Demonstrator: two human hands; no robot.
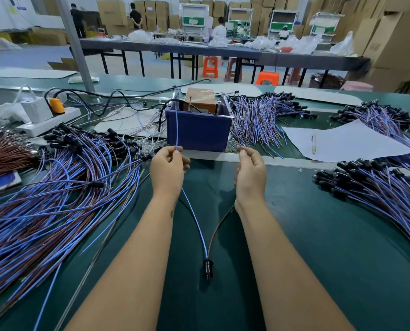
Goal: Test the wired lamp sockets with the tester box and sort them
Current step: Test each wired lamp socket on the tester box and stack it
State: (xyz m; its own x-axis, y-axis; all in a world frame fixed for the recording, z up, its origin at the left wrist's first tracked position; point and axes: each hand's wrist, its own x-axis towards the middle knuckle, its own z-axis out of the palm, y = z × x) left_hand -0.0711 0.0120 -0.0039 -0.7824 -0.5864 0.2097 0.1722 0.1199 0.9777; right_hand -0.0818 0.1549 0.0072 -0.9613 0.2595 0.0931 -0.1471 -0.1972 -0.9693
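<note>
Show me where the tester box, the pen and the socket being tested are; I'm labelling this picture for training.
tester box (198, 132): head view, on its blue front wall.
pen (313, 144): head view, on the middle of its barrel, lying on the white paper.
socket (208, 265): head view, on its black body between the forearms.

Bare dark-green table (318, 235) lay open between the forearms and rightward. Heaped blue and brown wired sockets (55, 199) blocked the left; the blue plastic tester box (198, 132) closed the front.

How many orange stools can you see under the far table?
2: one orange stool left of centre, another orange stool further right. The far table may hide others.
</note>
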